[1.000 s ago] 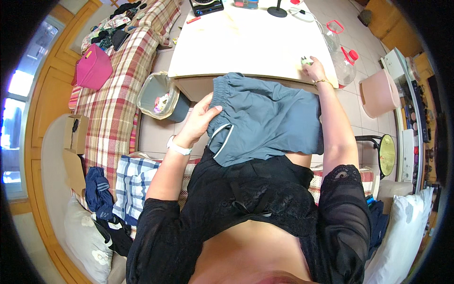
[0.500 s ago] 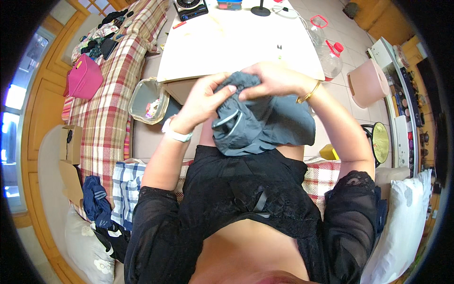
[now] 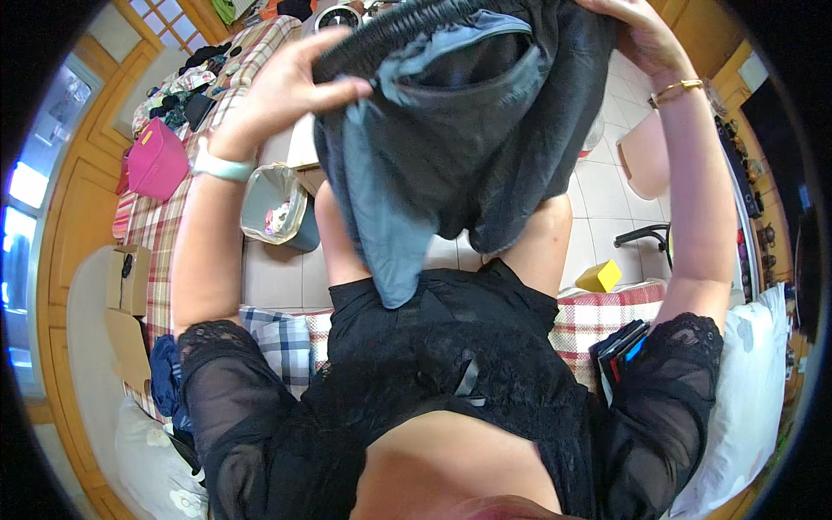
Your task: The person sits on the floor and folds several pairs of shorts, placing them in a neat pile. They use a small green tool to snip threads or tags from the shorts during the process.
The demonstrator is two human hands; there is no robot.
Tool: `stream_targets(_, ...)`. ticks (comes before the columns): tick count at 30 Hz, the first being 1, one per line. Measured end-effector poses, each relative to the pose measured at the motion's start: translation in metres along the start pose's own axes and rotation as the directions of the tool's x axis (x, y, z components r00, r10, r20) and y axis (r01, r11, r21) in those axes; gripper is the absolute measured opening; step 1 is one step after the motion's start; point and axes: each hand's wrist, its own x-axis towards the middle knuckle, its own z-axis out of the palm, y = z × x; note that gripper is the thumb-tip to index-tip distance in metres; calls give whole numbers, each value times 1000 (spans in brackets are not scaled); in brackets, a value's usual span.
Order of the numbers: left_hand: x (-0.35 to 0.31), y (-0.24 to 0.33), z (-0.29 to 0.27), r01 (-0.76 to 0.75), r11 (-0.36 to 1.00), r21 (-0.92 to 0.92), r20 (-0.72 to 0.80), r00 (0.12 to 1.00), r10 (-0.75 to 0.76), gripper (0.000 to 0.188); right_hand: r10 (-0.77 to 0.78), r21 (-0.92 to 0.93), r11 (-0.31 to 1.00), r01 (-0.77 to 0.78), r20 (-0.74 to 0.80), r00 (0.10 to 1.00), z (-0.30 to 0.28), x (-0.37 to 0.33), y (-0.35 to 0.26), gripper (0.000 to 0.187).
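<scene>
Above the person's bare thighs point(image 3: 537, 238), a pair of dark grey shorts point(image 3: 425, 156) hangs in mid-air between two hands, to the right of a lined waste bin point(image 3: 305, 234). The left hand point(image 3: 303, 82) pinches the left end of the gathered waistband point(image 3: 381, 48), its thumb laid over the near face and its fingers mostly out of sight behind. The right hand point(image 3: 641, 35) grips the right end at the upper edge of the view; how its fingertips meet cannot be told. The cloth looks thin, light and limp, perhaps a little slippery, and unlikely to be harmed by handling. The elastic waistband seems the best hold, one hand at each end, since the legs droop freely. That waistband runs left to right, climbing toward the right hand, while the long axis, waist to hems, points back toward the wearer's lap, a paler blue-grey flap point(image 3: 394, 260) hanging lowest.
</scene>
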Motion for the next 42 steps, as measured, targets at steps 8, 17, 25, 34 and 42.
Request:
stream_targets(8, 33, 51, -61, 17, 944, 329, -22, 1000, -11, 29, 180, -468, 870, -156, 7, 984, -14, -15, -28, 31)
stream_targets(17, 36, 40, -74, -41, 802, 596, -29, 997, 72, 41, 196, -395, 881, -262, -199, 960, -24, -24, -39, 21)
stream_targets(25, 22, 29, -93, 285, 864, 415, -252, 949, -192, 36, 163, -578, 779, -244, -189, 968, -83, -41, -33, 29)
stream_targets(34, 19, 21, -100, 415, 878, 240, -272, 897, -349, 45, 148, -629, 732, -264, -231, 962, -104, -42, -29, 38)
stream_targets(42, 15, -1, -111, 241, 885, 398, -250, 957, -148, 50, 163, -708, 582, -400, -381, 910, -83, -37, -34, 36)
